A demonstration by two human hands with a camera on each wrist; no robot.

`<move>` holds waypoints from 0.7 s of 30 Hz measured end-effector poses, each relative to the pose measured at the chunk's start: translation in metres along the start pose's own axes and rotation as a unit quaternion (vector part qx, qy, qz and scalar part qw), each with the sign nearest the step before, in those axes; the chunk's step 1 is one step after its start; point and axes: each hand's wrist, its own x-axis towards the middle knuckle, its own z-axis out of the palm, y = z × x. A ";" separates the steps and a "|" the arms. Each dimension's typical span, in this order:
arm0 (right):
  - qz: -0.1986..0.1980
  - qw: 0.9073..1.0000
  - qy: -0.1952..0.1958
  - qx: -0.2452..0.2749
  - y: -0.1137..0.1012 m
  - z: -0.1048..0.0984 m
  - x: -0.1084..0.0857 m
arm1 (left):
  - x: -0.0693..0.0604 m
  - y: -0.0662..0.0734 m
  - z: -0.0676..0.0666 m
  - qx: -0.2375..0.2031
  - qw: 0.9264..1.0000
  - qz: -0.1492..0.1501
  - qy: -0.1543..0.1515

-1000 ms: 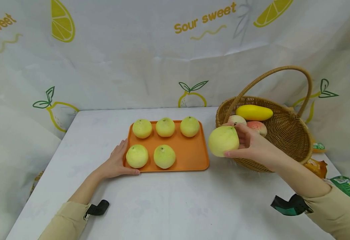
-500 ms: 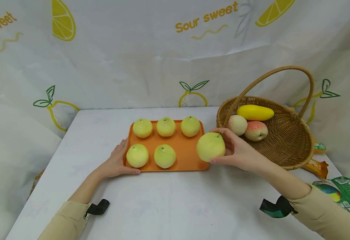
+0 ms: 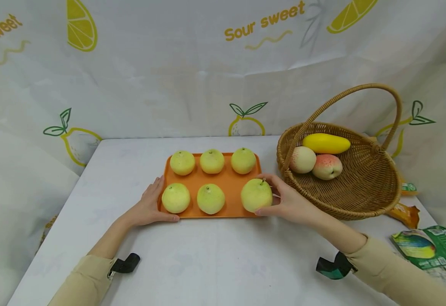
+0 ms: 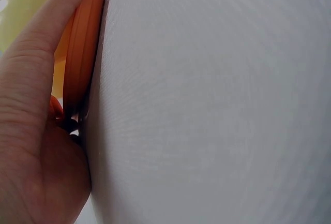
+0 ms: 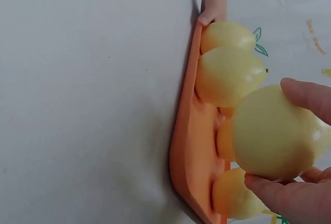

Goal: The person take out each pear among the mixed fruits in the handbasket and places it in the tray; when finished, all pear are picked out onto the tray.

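In the head view my right hand [image 3: 291, 203] holds a round yellow-green pear [image 3: 256, 195] with a short stem, thumb and fingers on opposite sides. It is over the right front part of an orange tray [image 3: 230, 212]. The right wrist view shows this pear [image 5: 274, 133] raised above the tray floor. Several like pears, such as the front middle one [image 3: 210, 199], sit on the tray in two rows. My left hand [image 3: 146, 208] rests against the tray's front left corner, its thumb straight along the front edge; the left wrist view shows the thumb [image 4: 31, 69] against the tray's side [image 4: 85, 53].
To the right stands a wicker basket [image 3: 360, 191] with a tall handle, containing a yellow elongated fruit [image 3: 326, 143] and two peaches [image 3: 327, 166]. A green packet [image 3: 433, 250] and an orange packet [image 3: 404, 214] lie beyond it on the white-covered table [image 3: 207, 263]. A printed cloth hangs behind.
My right hand has carried the pear leftward and slightly down, from the basket's front to over the tray's right front part. My left hand has stayed at the tray corner.
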 end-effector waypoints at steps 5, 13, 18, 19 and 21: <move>0.011 1.000 0.007 -0.013 0.011 0.009 0.007 | 0.000 0.000 0.000 -0.002 1.000 0.000 0.000; 0.028 0.998 0.014 -0.048 0.022 0.019 0.015 | 0.000 0.000 0.001 -0.005 1.000 0.001 0.000; 0.025 0.998 0.026 -0.058 0.028 0.022 0.018 | 0.000 0.000 0.001 -0.003 1.000 -0.001 0.001; 0.023 0.998 0.028 -0.059 0.029 0.023 0.019 | 0.000 0.000 0.001 -0.003 1.000 -0.001 0.001; 0.017 0.998 0.032 -0.057 0.032 0.024 0.020 | 0.000 0.000 0.000 -0.002 1.000 -0.003 0.001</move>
